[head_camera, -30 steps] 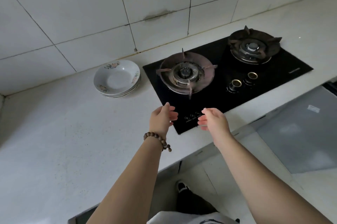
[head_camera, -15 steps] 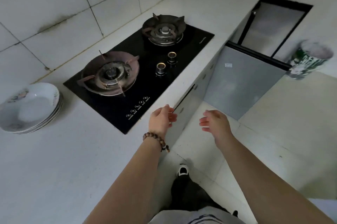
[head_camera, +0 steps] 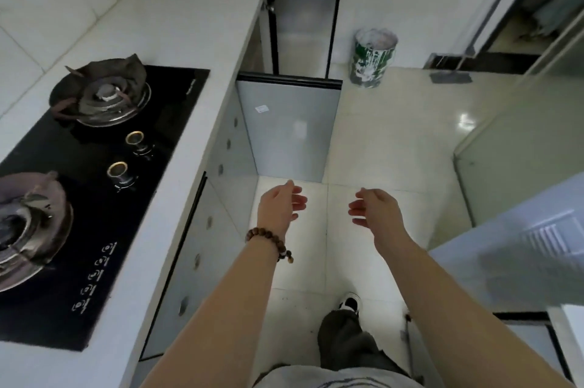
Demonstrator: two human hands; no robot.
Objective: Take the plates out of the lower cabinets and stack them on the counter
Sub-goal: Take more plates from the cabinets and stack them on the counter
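Both hands, left and right, hang empty, fingers loosely spread, before the lower cabinet's outswung door

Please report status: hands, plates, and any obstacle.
Left hand and right hand open, empty. No plates in view. Open cabinet door juts across the floor ahead.

White stone counter carries inset black glass two-burner gas hob, flush with its surface. Pale glossy tiled floor carries paint-spattered green and white bucket near far wall; black-and-white shoe stands on tiles.
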